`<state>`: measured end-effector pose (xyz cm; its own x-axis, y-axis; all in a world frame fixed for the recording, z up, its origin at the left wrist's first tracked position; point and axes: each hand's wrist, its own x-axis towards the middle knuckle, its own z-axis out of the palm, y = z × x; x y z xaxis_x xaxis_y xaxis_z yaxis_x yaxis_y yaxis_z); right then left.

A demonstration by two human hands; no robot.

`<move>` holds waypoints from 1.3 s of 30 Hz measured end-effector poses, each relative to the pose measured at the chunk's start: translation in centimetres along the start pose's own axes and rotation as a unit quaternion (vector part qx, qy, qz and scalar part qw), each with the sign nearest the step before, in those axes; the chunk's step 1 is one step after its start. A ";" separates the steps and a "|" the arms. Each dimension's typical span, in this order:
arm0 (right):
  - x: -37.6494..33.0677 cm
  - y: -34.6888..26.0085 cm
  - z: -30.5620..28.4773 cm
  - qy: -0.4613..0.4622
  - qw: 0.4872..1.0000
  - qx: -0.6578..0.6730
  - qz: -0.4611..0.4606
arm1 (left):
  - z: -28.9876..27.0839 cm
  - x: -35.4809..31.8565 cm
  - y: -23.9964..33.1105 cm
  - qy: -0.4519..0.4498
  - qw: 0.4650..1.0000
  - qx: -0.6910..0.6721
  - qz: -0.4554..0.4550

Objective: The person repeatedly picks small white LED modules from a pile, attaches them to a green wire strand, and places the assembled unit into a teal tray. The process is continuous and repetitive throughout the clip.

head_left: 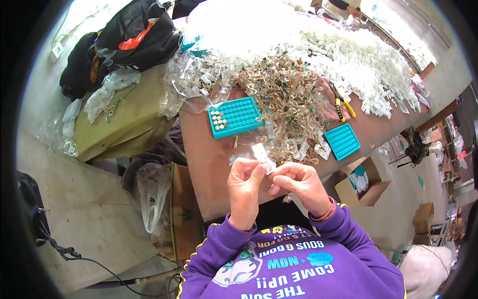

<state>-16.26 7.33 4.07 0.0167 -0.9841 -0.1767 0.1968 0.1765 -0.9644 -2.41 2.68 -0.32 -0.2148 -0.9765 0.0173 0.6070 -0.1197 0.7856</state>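
A small white card [260, 151], which looks to be in a clear sleeve, is held over the near edge of the brown table. My left hand [244, 192] pinches its lower left side between thumb and fingers. The fingers of my right hand [304, 187] are closed at its lower right corner; their exact grip is partly hidden. Beyond my hands lies a big heap of tangled small clear packets [286, 94] with brown and green bits. Left of that heap, a teal tray [244, 117] of small pockets carries several round beige pieces at its left end.
A second teal tray [342, 141] and yellow-handled pliers [340, 109] lie right of the heap. White packets [368, 70] are piled at the far right. A cardboard box [376, 192] sits beyond the table's right edge, and a clear plastic bag [152, 194] hangs at left.
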 end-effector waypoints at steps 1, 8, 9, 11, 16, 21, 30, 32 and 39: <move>0.1 0.1 0.0 -0.002 1.000 -0.020 -0.002 | 0.0 0.0 -0.1 0.004 1.000 -0.012 -0.007; 3.5 1.2 2.0 -0.040 0.998 -0.040 -0.029 | -1.9 0.9 0.2 -0.026 0.991 -0.122 -0.040; 4.0 1.0 2.2 -0.045 0.996 -0.071 -0.026 | -2.2 1.2 0.3 0.002 0.992 -0.121 -0.033; 5.3 0.1 2.3 -0.063 0.987 -0.107 -0.105 | -2.8 2.3 0.5 0.002 0.989 -0.141 0.033; 12.2 -2.1 1.7 0.006 0.816 -0.460 -0.350 | -4.6 6.8 0.8 0.097 0.972 -0.211 0.044; 20.7 -0.7 2.1 -0.006 0.741 -0.578 -0.342 | -5.6 7.4 -0.1 0.131 0.967 -0.220 0.002; 23.4 0.7 2.0 -0.034 0.743 -0.600 -0.294 | -6.1 6.9 -0.4 0.127 0.966 -0.223 -0.028; 23.5 0.8 2.0 -0.017 0.757 -0.574 -0.312 | -6.1 7.1 -0.7 0.146 0.962 -0.229 -0.030; 24.5 1.0 1.8 -0.007 0.752 -0.562 -0.345 | -6.4 7.4 -0.9 0.152 0.951 -0.266 -0.034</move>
<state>-13.92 -16.64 -0.92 0.3026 -0.8473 0.4365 -0.7886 -0.4798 -0.3846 0.33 -5.55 -4.89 -0.0851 -0.9606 -0.2647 0.9184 -0.1787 0.3531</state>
